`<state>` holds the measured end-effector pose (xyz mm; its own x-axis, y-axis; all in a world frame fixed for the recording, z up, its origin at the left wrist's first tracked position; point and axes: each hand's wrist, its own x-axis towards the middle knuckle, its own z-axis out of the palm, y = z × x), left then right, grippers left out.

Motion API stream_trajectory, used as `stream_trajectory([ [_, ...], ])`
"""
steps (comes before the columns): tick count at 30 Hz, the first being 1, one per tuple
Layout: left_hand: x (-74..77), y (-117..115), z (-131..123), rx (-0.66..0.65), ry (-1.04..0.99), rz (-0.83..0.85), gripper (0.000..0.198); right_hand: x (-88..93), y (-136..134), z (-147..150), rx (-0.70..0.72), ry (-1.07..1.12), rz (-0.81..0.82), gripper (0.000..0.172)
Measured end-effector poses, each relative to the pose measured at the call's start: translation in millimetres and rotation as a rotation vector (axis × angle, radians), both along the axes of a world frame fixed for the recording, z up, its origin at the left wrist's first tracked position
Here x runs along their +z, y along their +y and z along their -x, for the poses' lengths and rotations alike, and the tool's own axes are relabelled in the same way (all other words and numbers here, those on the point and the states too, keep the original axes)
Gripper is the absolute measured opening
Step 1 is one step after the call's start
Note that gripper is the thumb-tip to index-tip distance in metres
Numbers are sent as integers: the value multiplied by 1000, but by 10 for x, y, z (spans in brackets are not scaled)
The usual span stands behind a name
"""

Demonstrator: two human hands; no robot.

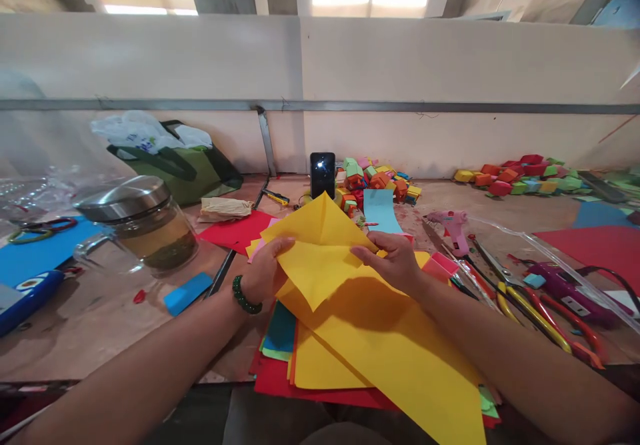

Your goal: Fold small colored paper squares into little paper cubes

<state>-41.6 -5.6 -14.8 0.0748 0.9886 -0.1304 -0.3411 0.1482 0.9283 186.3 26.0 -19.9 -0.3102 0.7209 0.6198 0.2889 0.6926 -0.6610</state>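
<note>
In the head view, a yellow paper sheet [320,258] is held up just above the desk [100,318], folded so that one pointed corner stands up toward the far wall and another hangs down between the wrists. Its surface is plain, bright yellow, with soft creases across the middle. The left hand [265,272] pinches its left edge, thumb on top and fingers tucked behind; a green bead bracelet [245,296] sits on that wrist. The right hand [395,258] grips the right edge, fingers curled over the fold. Both hands are closed on the paper.

Under it lies a loose stack of coloured sheets [350,358]: more yellow on top, red beneath, blue and green edges poking out at the left. A large yellow sheet runs from the stack toward the near edge, passing below the right forearm.

To the left stands a glass jar with a metal lid [145,225], a small blue strip [187,293] just in front of it, and a green bag [185,165] behind. A black phone [323,174] stands upright against the wall, beside a heap of small folded paper boxes [375,182]; a second heap [520,175] lies farther right. A pink glue gun [450,222], pliers with red and yellow handles [540,312] and a purple tool [570,288] crowd the desk right of the right hand.
</note>
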Motion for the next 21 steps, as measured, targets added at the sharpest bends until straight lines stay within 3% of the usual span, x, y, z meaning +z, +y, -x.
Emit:
stream_trajectory([
  [3,17,15,-21,14,-86,71,24,-20,40,-24,-120,5,-82,16],
  [5,23,10,-53,42,-109,56,23,11,20,-35,-185,-78,-295,30],
  [7,22,0,-80,47,-113,55,21,60,-32,-37,-152,-262,-518,39],
  [10,10,-17,-87,31,-121,67,18,93,-87,-31,-78,-485,-652,45],
  [16,2,-49,20,-108,-134,53,12,54,-14,-69,-61,-339,-581,15],
  [21,-24,-76,43,-255,-94,-169,33,97,-49,-68,41,-185,-284,10],
])
